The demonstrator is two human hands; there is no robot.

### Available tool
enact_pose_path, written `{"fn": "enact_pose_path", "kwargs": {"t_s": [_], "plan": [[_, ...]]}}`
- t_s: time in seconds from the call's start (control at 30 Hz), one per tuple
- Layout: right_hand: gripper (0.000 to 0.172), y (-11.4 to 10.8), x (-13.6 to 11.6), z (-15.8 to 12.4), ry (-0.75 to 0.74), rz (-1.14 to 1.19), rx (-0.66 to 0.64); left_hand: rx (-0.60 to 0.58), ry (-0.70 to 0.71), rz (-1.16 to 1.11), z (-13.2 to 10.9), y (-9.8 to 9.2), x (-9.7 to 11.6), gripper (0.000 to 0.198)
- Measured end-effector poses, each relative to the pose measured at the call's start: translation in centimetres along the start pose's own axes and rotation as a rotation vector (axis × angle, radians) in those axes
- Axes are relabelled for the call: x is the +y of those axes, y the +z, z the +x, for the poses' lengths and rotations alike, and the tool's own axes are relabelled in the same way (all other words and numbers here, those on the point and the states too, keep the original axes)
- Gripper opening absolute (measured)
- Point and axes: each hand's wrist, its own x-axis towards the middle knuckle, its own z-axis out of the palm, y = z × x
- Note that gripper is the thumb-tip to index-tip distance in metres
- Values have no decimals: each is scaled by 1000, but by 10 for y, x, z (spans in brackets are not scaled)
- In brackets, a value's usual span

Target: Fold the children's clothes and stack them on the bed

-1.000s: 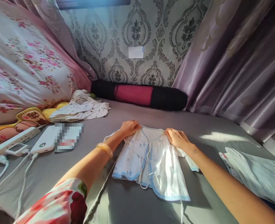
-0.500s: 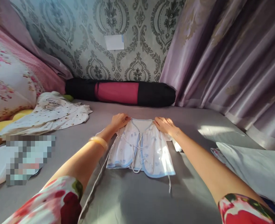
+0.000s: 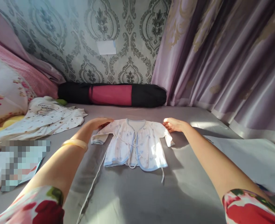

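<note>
A small white baby shirt (image 3: pixel 120 146) with blue trim, a faint print and tie strings lies front up on the grey sheet. Its two sleeves stretch out to the sides, and the ties cross at the chest. My left hand (image 3: pixel 102 122), a pale bangle on that arm, rests at the shoulder and upper sleeve on the left, fingers extended and partly hidden. At the opposite sleeve is my right hand (image 3: pixel 173 125), its fingers apart and touching the sleeve's upper edge. Neither hand visibly grips the cloth. A long white cord (image 3: pixel 92 183) runs from the shirt's left side toward me.
A black and red rolled bag (image 3: pixel 111 95) lies along the patterned wall. On the left are a crumpled printed white cloth (image 3: pixel 50 116), a floral pillow (image 3: pixel 6 87) and a blurred flat item (image 3: pixel 25 165). Folded white cloth (image 3: pixel 247 158) lies right, below purple curtains (image 3: pixel 209 56).
Both hands have moved outward from the shirt's neckline to its sleeves, and the sleeves now lie spread out in view. The camera view has shifted slightly.
</note>
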Motion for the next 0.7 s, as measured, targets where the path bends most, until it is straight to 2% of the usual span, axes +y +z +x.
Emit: {"fn": "enact_pose_path", "kwargs": {"t_s": [0.07, 0.13, 0.2, 0.27, 0.37, 0.43, 0.53, 0.63, 0.7], "plan": [[17, -5, 8, -7, -23, -2, -48, -82, -41, -126, -10, -4, -8, 41], [4, -8, 13, -10, -60, -54, -39, -109, -69, -176, -17, -7, -9, 33], [17, -11, 15, -8, -86, -123, 23, -82, -59, -124, -20, -10, -5, 30], [20, -14, 16, -4, -129, -238, 150, 27, -50, 64, -19, -10, 3, 30], [16, -18, 18, 5, -274, -531, 428, 238, -26, 411, -14, -4, 14, 25], [11, -22, 22, 9, -322, -698, 531, 288, -19, 585, -12, 1, 15, 20], [11, -27, 30, 6, -252, -785, 569, 291, -73, 710, -14, 3, 4, 34], [22, -34, 36, -7, -117, -721, 522, 225, -200, 543, -23, -8, -13, 46], [21, -37, 38, -18, -54, -624, 467, 179, -200, 380, -31, -19, -21, 48]]}}
